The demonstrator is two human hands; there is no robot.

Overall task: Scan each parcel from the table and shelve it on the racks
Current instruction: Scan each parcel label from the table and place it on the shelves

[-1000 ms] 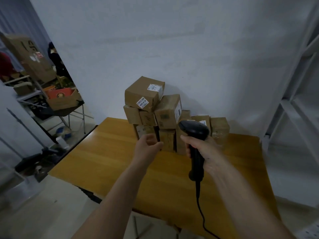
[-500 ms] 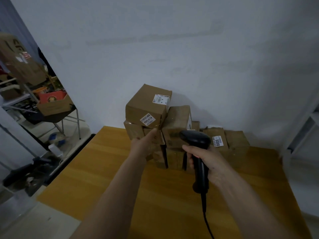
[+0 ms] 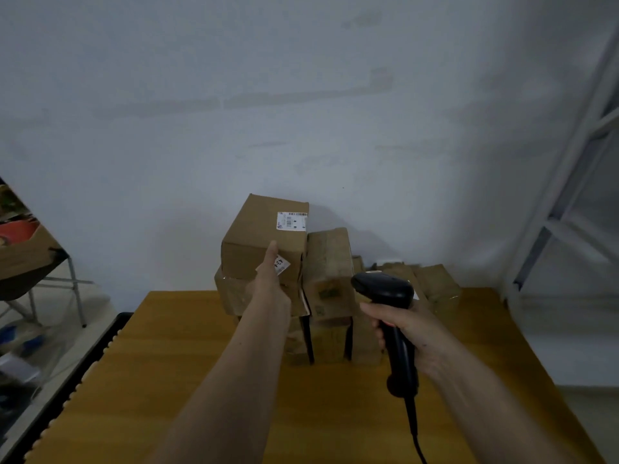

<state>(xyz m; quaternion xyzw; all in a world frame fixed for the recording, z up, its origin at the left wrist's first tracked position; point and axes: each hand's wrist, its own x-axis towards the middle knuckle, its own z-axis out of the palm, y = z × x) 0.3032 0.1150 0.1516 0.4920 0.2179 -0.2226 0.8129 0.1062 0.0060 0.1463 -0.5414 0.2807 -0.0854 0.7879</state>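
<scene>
Left hand [image 3: 269,279] reaches to the top parcel [image 3: 264,241] on the stack at the far side of the desk [image 3: 187,366], fingers straight against its near face, touching, no grip yet. Parcel sits just beyond and above that hand, the nearer one; its long axis seems to run away from the viewer. Right hand [image 3: 407,333] is wrapped around the scanner [image 3: 390,321] handle, head aimed toward the stack. Parcels are matte brown cardboard with white labels; desk is smooth wood; rack [image 3: 569,195] is far right.
</scene>
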